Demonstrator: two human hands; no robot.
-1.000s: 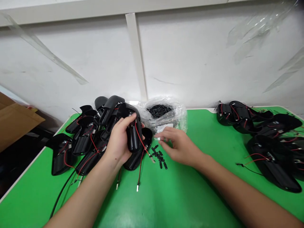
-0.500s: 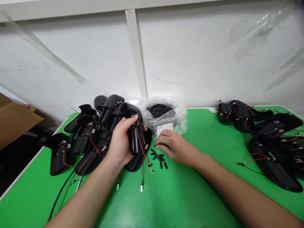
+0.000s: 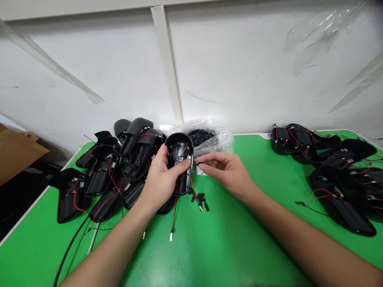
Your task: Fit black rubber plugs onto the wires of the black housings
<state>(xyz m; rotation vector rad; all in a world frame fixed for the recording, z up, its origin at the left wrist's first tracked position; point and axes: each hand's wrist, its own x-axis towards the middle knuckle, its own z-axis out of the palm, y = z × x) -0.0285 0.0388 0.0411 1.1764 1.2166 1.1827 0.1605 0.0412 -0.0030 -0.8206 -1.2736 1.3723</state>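
My left hand [image 3: 160, 181] grips a black plastic housing [image 3: 180, 159] with red and black wires hanging from it, held upright above the green table [image 3: 227, 247]. My right hand [image 3: 226, 171] is raised beside it, with its fingers pinched on a small black piece [image 3: 197, 163] right at the housing's edge. Several more small black pieces [image 3: 200, 199] lie on the table just below both hands.
A pile of black housings [image 3: 110, 171] with red wires lies at the left, another pile [image 3: 329, 167] at the right. A clear plastic bag of small black parts [image 3: 206, 137] sits against the white wall. A cardboard box [image 3: 18, 153] stands off the table's left side.
My right hand picked a small black piece from the table and lifted it to the housing. My left hand turned the housing and raised it slightly.
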